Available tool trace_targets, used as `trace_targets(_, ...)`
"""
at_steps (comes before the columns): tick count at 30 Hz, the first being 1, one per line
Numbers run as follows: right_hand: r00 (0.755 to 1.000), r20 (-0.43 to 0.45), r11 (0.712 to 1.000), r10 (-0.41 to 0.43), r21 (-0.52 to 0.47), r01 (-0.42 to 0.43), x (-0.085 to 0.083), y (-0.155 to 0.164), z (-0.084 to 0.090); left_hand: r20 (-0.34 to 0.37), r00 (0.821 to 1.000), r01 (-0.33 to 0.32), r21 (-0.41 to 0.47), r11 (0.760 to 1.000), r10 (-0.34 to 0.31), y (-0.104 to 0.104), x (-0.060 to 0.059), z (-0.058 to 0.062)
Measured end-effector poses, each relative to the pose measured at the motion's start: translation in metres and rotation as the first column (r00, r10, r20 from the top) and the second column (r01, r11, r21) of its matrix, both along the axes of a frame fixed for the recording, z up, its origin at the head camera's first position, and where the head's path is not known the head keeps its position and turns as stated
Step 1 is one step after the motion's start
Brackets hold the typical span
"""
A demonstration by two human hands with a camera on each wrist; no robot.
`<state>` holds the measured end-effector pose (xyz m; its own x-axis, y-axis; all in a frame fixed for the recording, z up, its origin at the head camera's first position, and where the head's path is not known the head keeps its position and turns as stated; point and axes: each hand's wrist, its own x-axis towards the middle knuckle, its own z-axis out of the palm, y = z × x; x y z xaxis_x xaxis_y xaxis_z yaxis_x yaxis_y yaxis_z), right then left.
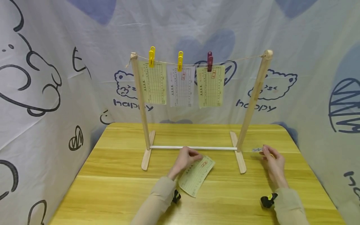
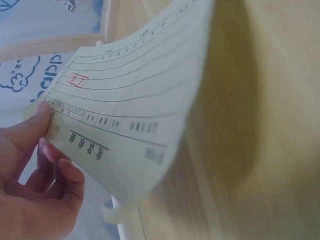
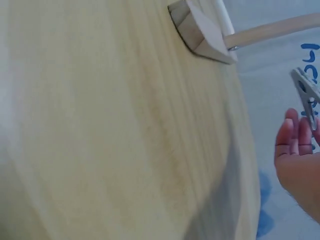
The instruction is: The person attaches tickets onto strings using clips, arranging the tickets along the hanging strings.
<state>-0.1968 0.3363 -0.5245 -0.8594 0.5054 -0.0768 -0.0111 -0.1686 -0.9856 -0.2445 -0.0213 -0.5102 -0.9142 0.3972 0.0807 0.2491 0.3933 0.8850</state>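
Nearest, two beige sleeves are lying over the yellow wooden table (image 1: pixel 118 187), each with a dark wrist-mounted device. Left hand (image 1: pixel 184 159): thumb and curled fingers are pinching the top corner of a pale green printed slip (image 1: pixel 196 175), which is lifting off the table and bending in the wrist view (image 2: pixel 130 110); the grip is narrow and sits only at the edge, so the paper could, in my judgement, slip out or crease if it is being tugged. Right hand (image 1: pixel 274 162): fingertips are closing on a small pale clothespin (image 1: pixel 257 150) just beside the rack's right foot; seen from the wrist (image 3: pixel 306 95) it is standing tilted at the fingertips (image 3: pixel 292 137), held lightly enough that it might drop or spring away. Beyond, a wooden drying rack (image 1: pixel 254 93) is standing with a white crossbar (image 1: pixel 194 147). Farthest, three slips are hanging from its string under two yellow pegs (image 1: pixel 152 57) and one maroon peg (image 1: pixel 209 61), against a printed cloth backdrop (image 1: pixel 42 78).
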Motion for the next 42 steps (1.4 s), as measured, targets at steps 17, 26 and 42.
trace_targets(17,0.946,-0.306,0.989,-0.108,-0.132,0.070,-0.001,-0.022,0.025,0.075,0.997,-0.049,0.241,0.969,0.032,0.011,0.010,0.027)
trace_targets(26,0.907,-0.406,0.982,-0.113,-0.182,0.040,-0.002,-0.032,0.045,0.241,0.968,-0.023,0.368,0.930,-0.071,0.015,0.018,0.048)
trace_targets(42,0.773,-0.632,0.968,-0.061,-0.225,-0.108,-0.003,-0.046,0.088,0.277,0.955,-0.023,0.428,0.903,-0.107,0.021,0.024,0.076)
